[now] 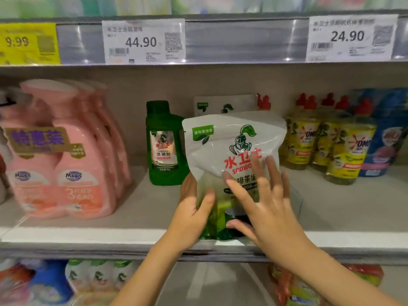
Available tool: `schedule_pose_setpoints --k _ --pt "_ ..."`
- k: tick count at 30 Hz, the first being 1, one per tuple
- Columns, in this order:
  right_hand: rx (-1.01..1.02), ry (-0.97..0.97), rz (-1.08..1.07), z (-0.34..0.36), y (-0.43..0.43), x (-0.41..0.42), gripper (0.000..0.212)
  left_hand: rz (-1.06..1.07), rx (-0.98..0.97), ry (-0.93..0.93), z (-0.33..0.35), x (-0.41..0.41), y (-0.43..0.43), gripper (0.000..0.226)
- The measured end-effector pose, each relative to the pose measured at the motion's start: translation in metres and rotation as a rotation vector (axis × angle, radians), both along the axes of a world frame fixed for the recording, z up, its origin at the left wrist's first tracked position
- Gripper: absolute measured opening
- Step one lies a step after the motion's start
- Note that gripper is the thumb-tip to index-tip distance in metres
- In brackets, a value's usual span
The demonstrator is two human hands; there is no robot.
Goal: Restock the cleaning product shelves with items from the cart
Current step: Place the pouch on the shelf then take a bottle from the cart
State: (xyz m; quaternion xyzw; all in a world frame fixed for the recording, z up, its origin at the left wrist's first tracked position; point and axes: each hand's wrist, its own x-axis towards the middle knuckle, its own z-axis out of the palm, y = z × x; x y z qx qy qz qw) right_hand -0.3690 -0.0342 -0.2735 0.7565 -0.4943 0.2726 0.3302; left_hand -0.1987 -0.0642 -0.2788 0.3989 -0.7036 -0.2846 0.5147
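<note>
Rear pouch [217, 103] mostly hidden; top-shelf pkgs [143, 5] blurred; tag [143, 40] fine print illegible.

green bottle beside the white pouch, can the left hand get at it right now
Probably, but not freely: the left hand grips the white pouch. The green bottle stands just beyond it with bare shelf between, nothing blocking.

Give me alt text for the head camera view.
Two hands hold a white pouch on a store shelf, left hand gripping its lower edge, right hand flat on its front. A green bottle stands left of it, yellow bottles right.
</note>
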Motion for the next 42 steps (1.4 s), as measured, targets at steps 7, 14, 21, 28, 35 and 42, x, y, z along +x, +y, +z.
schedule_pose_setpoints --k 7,14,21,28,35,42 --pt "0.033 0.017 -0.003 0.002 -0.028 0.000 0.124 0.054 -0.052 -0.058 0.003 0.000 -0.001 0.051" --pt "0.126 -0.156 -0.143 -0.002 -0.074 0.023 0.124 0.028 -0.051 -0.114 0.000 0.002 0.001 0.049" --pt "0.205 -0.115 -0.366 0.005 -0.106 0.041 0.116 0.011 -0.027 -0.124 -0.007 0.002 -0.004 0.036" --pt "0.229 -0.115 -0.438 0.003 -0.140 0.044 0.113 -0.026 -0.034 -0.130 -0.004 0.004 -0.002 0.034" --pt "0.237 -0.158 -0.410 -0.004 -0.154 0.046 0.106 -0.020 -0.052 -0.114 -0.007 0.004 -0.002 0.039" --pt "0.277 -0.283 -0.261 0.003 -0.138 0.043 0.106 -0.013 -0.054 -0.075 -0.007 0.005 -0.005 0.042"
